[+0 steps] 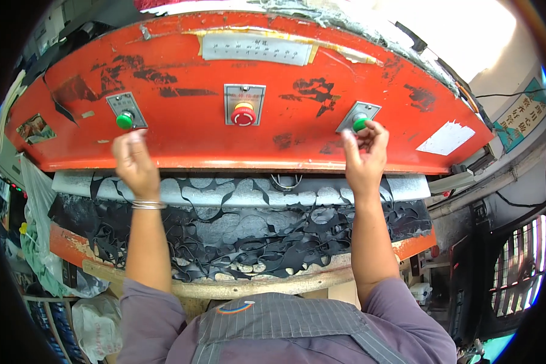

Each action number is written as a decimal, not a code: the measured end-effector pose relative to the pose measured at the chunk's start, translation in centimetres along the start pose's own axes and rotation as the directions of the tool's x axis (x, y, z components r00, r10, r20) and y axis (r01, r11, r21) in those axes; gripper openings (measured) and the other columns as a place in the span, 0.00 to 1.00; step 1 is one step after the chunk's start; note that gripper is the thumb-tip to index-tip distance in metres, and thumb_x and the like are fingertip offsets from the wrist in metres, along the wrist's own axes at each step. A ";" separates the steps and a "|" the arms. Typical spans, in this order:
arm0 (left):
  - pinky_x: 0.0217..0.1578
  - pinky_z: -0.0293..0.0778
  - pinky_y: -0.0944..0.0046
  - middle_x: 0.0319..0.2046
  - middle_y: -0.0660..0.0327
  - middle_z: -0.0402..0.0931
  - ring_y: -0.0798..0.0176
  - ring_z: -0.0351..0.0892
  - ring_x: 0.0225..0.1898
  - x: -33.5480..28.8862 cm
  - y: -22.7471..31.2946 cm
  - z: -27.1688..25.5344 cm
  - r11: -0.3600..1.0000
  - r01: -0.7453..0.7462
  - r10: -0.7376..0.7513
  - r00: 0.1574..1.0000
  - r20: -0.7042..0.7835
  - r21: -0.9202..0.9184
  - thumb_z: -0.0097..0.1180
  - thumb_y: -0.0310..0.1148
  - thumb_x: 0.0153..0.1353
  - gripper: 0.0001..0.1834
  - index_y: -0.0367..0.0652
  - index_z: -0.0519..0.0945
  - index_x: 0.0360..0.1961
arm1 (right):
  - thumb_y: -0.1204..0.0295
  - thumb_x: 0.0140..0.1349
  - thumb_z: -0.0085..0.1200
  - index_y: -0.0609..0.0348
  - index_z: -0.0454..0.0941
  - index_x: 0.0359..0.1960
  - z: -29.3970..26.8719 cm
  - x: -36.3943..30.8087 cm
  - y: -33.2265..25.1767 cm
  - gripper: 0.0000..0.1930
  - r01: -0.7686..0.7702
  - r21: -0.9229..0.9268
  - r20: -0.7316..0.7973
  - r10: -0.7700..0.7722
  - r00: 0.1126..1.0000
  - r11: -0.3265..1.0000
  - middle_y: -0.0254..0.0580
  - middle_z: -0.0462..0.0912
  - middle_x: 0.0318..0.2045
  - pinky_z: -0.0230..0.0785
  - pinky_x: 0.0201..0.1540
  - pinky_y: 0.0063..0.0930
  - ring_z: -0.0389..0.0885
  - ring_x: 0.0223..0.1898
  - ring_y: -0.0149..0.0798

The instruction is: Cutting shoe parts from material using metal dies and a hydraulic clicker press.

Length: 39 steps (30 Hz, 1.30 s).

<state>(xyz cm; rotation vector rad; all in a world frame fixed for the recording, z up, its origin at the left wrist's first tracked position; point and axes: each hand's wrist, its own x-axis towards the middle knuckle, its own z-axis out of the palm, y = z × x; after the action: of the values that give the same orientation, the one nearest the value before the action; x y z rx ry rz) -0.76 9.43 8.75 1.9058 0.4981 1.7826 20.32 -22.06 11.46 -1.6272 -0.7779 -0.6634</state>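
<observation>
My left hand [136, 162] is raised just below the left green push button [125, 121] on the red machine front. Its fingers are loosely bent, slightly blurred, and nothing shows in them; bangles circle the wrist. My right hand [366, 159] is up by the right green push button [360, 123], thumb and curled fingers apart, also holding nothing. Its fingertips overlap the button's lower edge in view; whether they touch it I cannot tell. Between the two hands, a red emergency stop button [244, 114] with a yellow collar sits on a metal plate.
Below the red machine panel [182, 145] lies a white slab [309, 196] with black cut-out sheet on it. Tangled black scrap strips [255, 246] cover the bed up to a worn wooden front edge [224, 289]. Plastic bags [97, 324] hang at the left.
</observation>
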 end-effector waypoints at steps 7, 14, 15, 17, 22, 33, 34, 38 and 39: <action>0.34 0.65 0.59 0.23 0.56 0.67 0.61 0.67 0.29 1.8 4.3 -6.0 0.995 0.055 -0.079 0.947 0.311 0.085 0.46 0.30 0.67 0.14 0.35 0.69 0.24 | 0.74 0.63 0.57 0.62 0.68 0.38 -3.4 -4.1 -1.2 0.09 -0.144 0.292 0.046 0.136 0.990 0.945 0.32 0.74 0.30 0.66 0.33 0.20 0.70 0.29 0.24; 0.33 0.75 0.56 0.26 0.56 0.79 0.51 0.79 0.30 -17.0 13.7 -9.1 0.968 0.243 -0.143 0.369 0.918 0.053 0.61 0.44 0.57 0.13 0.45 0.83 0.28 | 0.56 0.52 0.64 0.60 0.78 0.38 -8.3 -17.2 -7.4 0.21 0.177 -0.054 0.930 -0.015 0.367 0.983 0.48 0.79 0.36 0.73 0.41 0.39 0.78 0.42 0.51; 0.39 0.76 0.59 0.30 0.56 0.80 0.54 0.81 0.35 -19.0 15.1 -9.6 0.973 0.203 -0.162 0.248 0.955 0.113 0.61 0.48 0.56 0.16 0.47 0.85 0.36 | 0.57 0.50 0.65 0.60 0.78 0.39 -9.1 -18.8 -7.8 0.21 0.235 -0.039 0.953 -0.035 0.300 0.971 0.46 0.79 0.35 0.73 0.41 0.38 0.78 0.42 0.49; 0.42 0.75 0.57 0.35 0.56 0.80 0.52 0.79 0.40 -22.5 16.8 -10.2 0.996 0.004 -0.091 0.270 0.959 0.094 0.60 0.50 0.56 0.19 0.47 0.84 0.38 | 0.58 0.48 0.66 0.59 0.78 0.38 -9.7 -21.9 -7.9 0.21 0.313 -0.059 0.947 -0.046 0.319 0.948 0.45 0.78 0.35 0.73 0.41 0.37 0.78 0.42 0.48; 0.39 0.73 0.55 0.29 0.55 0.76 0.51 0.77 0.36 -23.8 18.4 -8.9 0.983 -0.039 -0.141 0.470 0.871 0.180 0.62 0.46 0.51 0.16 0.44 0.85 0.30 | 0.60 0.43 0.67 0.58 0.77 0.34 -9.3 -22.2 -7.6 0.20 0.373 -0.141 0.944 0.011 0.329 0.917 0.42 0.77 0.34 0.75 0.39 0.36 0.78 0.40 0.45; 0.34 0.75 0.56 0.26 0.53 0.79 0.51 0.79 0.32 -21.2 16.2 -6.5 0.971 0.106 -0.236 0.313 0.920 0.213 0.62 0.43 0.53 0.14 0.41 0.85 0.24 | 0.66 0.52 0.52 0.51 0.79 0.29 5.3 -5.1 2.6 0.07 0.756 0.273 0.862 -0.500 0.083 0.595 0.40 0.80 0.34 0.73 0.38 0.40 0.80 0.38 0.44; 0.34 0.75 0.57 0.26 0.54 0.80 0.51 0.79 0.32 -20.1 15.7 -5.7 0.951 0.186 -0.294 0.299 0.908 0.247 0.62 0.41 0.53 0.13 0.41 0.85 0.25 | 0.66 0.53 0.51 0.49 0.80 0.30 8.7 -3.5 5.2 0.07 0.832 0.298 0.793 -0.606 0.057 0.468 0.38 0.79 0.37 0.72 0.43 0.40 0.79 0.43 0.43; 0.35 0.74 0.59 0.26 0.56 0.80 0.52 0.78 0.31 -16.8 13.7 -2.3 0.952 0.253 -0.276 0.480 0.833 0.170 0.63 0.34 0.53 0.07 0.42 0.84 0.27 | 0.67 0.54 0.48 0.51 0.83 0.27 15.1 -0.6 6.5 0.10 0.730 0.567 0.807 -0.434 -0.401 0.381 0.35 0.81 0.42 0.67 0.56 0.33 0.73 0.56 0.39; 0.35 0.73 0.59 0.26 0.56 0.79 0.52 0.77 0.32 -15.7 13.4 -1.2 0.953 0.252 -0.276 0.499 0.822 0.167 0.62 0.33 0.53 0.06 0.42 0.83 0.27 | 0.68 0.53 0.48 0.51 0.83 0.26 15.9 -0.3 6.5 0.09 0.703 0.616 0.769 -0.464 -0.440 0.354 0.34 0.82 0.40 0.67 0.56 0.32 0.74 0.55 0.38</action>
<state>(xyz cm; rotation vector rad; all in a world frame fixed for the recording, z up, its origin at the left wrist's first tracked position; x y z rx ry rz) -4.09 -10.31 3.59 2.2633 0.4005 0.4912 25.44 -7.33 4.35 -1.4125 -3.1040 -0.1974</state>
